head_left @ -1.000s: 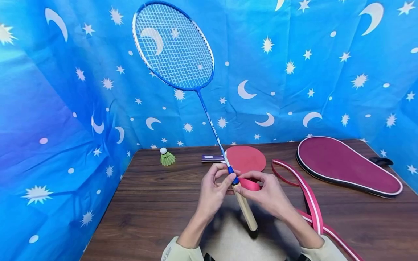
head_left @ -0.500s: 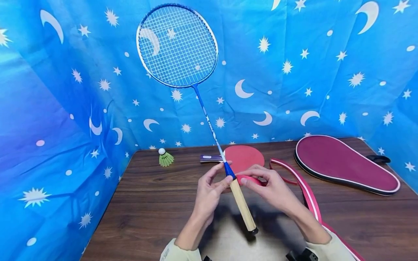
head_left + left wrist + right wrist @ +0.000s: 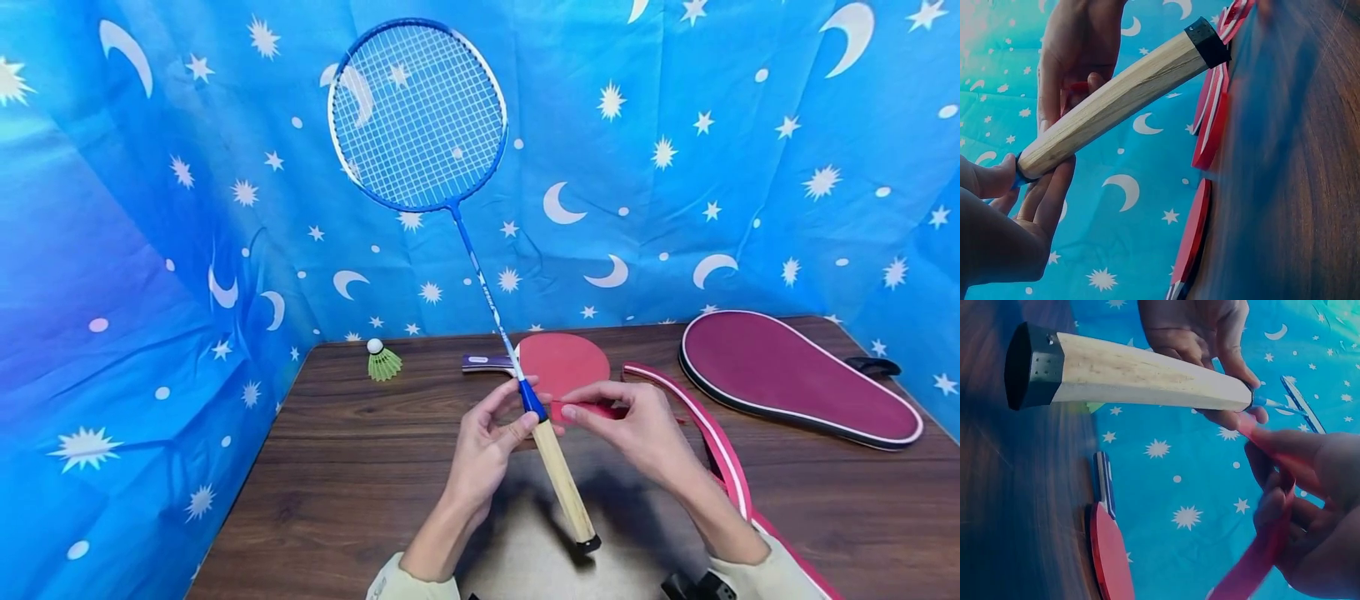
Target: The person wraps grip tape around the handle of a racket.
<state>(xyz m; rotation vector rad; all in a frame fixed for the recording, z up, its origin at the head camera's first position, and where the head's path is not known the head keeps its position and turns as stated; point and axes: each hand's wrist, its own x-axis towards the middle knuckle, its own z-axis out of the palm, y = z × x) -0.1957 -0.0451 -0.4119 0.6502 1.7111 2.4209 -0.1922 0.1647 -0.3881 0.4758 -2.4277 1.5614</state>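
A blue and white badminton racket (image 3: 560, 475) leans up and to the left, its bare wooden handle toward me. My left hand (image 3: 480, 454) grips it at the blue cone (image 3: 532, 398) just above the wood. Right of the cone, my right hand (image 3: 648, 429) pinches a pinkish-red grip tape (image 3: 557, 412) between thumb and fingers. In the right wrist view the tape (image 3: 1250, 562) runs through that hand, and its end reaches the top of the wooden handle (image 3: 1147, 375). A black butt cap (image 3: 1034, 365) closes the handle's lower end.
The rest of the tape (image 3: 720, 454), white-striped, curls over the dark wooden table (image 3: 322, 500) on the right. A table tennis bat (image 3: 566, 362) lies behind my hands, a yellow-green shuttlecock (image 3: 384, 361) farther left. A maroon bat case (image 3: 795, 379) lies back right.
The racket's head has moved right and slightly down. My right hand has drawn back to the right from the cone, still pinching the tape. My left hand keeps its grip.
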